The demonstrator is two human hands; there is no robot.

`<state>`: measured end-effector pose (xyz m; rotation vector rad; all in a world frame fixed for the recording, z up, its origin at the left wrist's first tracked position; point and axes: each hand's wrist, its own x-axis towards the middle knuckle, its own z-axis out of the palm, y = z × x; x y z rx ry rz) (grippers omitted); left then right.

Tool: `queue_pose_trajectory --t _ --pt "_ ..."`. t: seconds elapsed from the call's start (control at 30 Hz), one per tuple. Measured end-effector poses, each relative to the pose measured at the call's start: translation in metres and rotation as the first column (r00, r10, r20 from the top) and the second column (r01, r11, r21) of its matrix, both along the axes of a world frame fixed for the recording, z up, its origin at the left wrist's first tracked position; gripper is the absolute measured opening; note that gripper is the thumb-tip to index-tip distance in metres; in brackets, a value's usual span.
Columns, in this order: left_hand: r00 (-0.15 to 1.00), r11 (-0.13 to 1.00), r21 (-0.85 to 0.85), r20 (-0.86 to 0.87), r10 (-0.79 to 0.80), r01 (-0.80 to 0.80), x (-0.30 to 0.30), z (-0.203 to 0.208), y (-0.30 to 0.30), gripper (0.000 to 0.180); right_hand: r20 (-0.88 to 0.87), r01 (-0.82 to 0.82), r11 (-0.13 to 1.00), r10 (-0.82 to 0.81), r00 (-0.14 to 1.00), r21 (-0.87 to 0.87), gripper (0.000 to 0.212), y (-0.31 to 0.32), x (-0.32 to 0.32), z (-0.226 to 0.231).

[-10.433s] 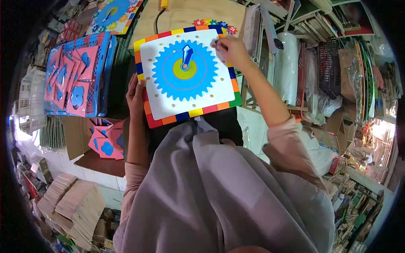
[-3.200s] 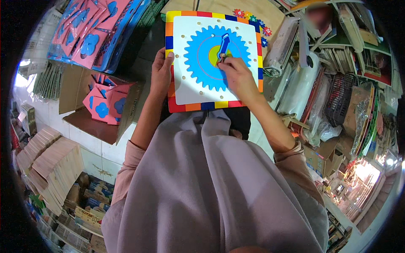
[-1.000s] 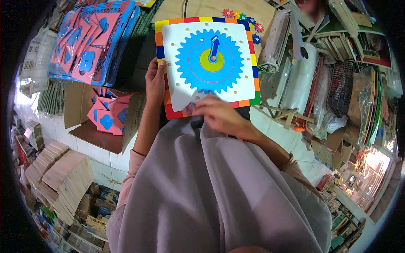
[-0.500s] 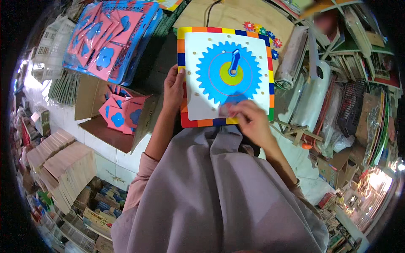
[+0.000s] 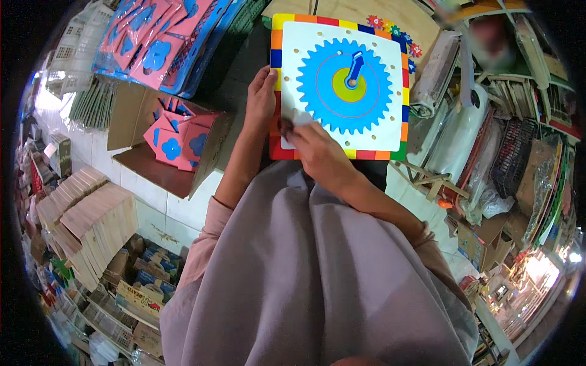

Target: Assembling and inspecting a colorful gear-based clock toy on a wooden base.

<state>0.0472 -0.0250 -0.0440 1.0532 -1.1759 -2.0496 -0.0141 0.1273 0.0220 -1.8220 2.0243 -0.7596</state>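
A square toy clock board (image 5: 299,39) with a rim of coloured blocks stands tilted over my lap. A large blue gear (image 5: 326,107) sits on its white face, with a yellow-green disc (image 5: 346,94) at the centre and a dark blue arrow pointer (image 5: 356,62) angled up. My left hand (image 5: 262,97) is closed on the board's left edge. Across the lower left of the white face lies my right hand (image 5: 317,149), its fingers drawn together around a small pale, blurred thing (image 5: 300,119) that I cannot make out.
Behind the board is a wooden tabletop (image 5: 342,9) with small coloured gears (image 5: 375,22). At left are wrapped pink-and-blue pieces (image 5: 157,56) and an open cardboard box (image 5: 131,122) holding similar ones. Stacked wooden boards (image 5: 101,213) stand lower left; crowded shelves fill the right.
My right hand has swept left from the board's lower middle to its lower left corner. The board has shifted slightly up and right in view, my left hand still on its edge.
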Motion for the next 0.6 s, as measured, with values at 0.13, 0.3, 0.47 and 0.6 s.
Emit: queue_pose_trajectory --t 0.13,0.3,0.47,0.6 --pt "0.996 0.993 0.105 0.075 0.052 -0.06 0.003 0.01 -0.001 0.032 0.119 -0.241 0.968 0.233 0.965 0.062 0.02 0.042 -0.011 0.016" --pt "0.993 0.906 0.424 -0.114 0.034 0.017 0.003 0.001 -0.007 0.037 0.108 -0.038 0.995 0.047 0.993 -0.088 0.024 0.0 -0.013 0.005" --pt "0.982 0.91 0.415 -0.172 0.073 0.005 0.003 0.005 -0.004 0.038 -0.034 -0.209 0.977 0.21 0.977 0.029 0.03 0.023 -0.013 0.006" --pt "0.961 0.908 0.416 -0.268 0.07 0.05 0.002 0.008 -0.003 0.041 -0.023 -0.169 0.985 0.17 0.985 0.022 0.032 -0.001 -0.015 0.002"
